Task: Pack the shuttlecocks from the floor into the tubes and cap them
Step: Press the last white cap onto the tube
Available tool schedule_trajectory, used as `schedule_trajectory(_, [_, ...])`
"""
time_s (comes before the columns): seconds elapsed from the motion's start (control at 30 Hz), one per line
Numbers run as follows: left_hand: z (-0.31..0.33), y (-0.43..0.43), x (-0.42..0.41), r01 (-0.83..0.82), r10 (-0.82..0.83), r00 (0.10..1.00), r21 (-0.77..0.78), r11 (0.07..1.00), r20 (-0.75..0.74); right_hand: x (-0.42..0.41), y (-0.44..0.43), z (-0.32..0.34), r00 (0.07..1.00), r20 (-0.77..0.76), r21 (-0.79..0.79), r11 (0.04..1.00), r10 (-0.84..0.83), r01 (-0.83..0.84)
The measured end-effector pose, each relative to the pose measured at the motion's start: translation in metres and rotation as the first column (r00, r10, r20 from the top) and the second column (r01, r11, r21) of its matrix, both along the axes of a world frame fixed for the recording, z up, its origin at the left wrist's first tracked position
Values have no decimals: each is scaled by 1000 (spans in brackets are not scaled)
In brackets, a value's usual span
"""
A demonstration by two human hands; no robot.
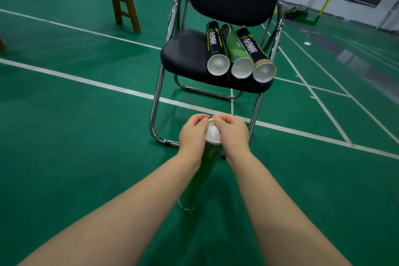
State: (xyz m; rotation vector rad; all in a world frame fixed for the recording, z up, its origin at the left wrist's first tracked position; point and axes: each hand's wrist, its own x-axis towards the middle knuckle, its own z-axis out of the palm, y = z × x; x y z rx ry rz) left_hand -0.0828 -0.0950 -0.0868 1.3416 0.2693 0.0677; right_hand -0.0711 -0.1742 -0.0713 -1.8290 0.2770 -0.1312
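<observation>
Left hand [192, 136] and right hand [233, 134] side by side atop tilted green tube [203, 179], curled fingers [201, 119] pinching its white cap [212, 134]

- Green court floor [64, 136] is carrying everything, with white lines [86, 81] running across it.
- Standing green tube [205, 175] is resting base-down on the floor, leaning slightly, just in front of the chair.
- Chair [183, 54] is sitting on the floor on chrome runners [154, 114].
- The black chair seat is holding three tubes lying side by side and touching, with their white ends facing the camera near the front edge: left black tube [214, 45], middle green tube [236, 49], right black tube [254, 49].
- Wooden bench [125, 4] is standing on the floor at far left, well apart from the chair.
- Small white scrap [307, 43] is lying on the floor at far right.
</observation>
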Motion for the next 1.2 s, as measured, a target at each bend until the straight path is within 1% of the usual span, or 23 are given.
schedule_trajectory(0.07, [1, -1, -1, -21, 20, 1000, -33, 999, -8, 0, 0, -3, 998, -42, 97, 994, -37, 41])
schedule_trajectory(0.17, [0, -2, 2, -48, 47, 999, -47, 998, -7, 0, 2, -10, 982, -179, 240, 964, -68, 110])
schedule_trajectory(0.27, [-3, -4, 5, -73, 73, 997, -29, 997, 14, 4, 2, -10, 968, -241, 223, 966, -74, 130])
schedule_trajectory(0.57, [-8, -9, 14, -141, 139, 989, 40, 989, 51, 16, 0, -9, 968, -234, 170, 976, -94, 136])
schedule_trajectory(0.7, [-4, -7, 12, -117, 115, 993, 55, 992, 34, 14, 3, -8, 964, -256, 187, 975, -73, 124])
schedule_trajectory(0.73, [-3, -6, 11, -93, 93, 996, 49, 994, 12, 14, 4, -7, 956, -289, 175, 979, -49, 103])
schedule_trajectory(0.8, [2, -4, 10, -11, 15, 997, 52, 999, -76, 11, 3, -3, 920, -392, 167, 985, 24, 45])
schedule_trajectory(0.87, [9, -1, 8, 97, -82, 979, 71, 993, -185, 10, -2, 6, 851, -509, 160, 986, 129, -54])
schedule_trajectory(0.93, [16, 3, 4, 175, -155, 945, 45, 984, -289, 5, -8, 16, 771, -595, 139, 974, 225, -178])
schedule_trajectory(1.03, [28, 10, -4, 246, -253, 856, -76, 966, -451, 0, -20, 26, 635, -669, 181, 913, 386, -364])
schedule_trajectory(1.1, [36, 14, -8, 294, -280, 814, -56, 954, -509, -2, -27, 28, 545, -688, 199, 847, 480, -494])
schedule_trajectory(1.13, [39, 16, -10, 319, -291, 806, -36, 947, -516, -4, -28, 31, 518, -693, 177, 815, 501, -552])
schedule_trajectory(1.2, [50, 23, -14, 388, -348, 799, -22, 921, -490, -10, -27, 41, 524, -673, 110, 771, 522, -627])
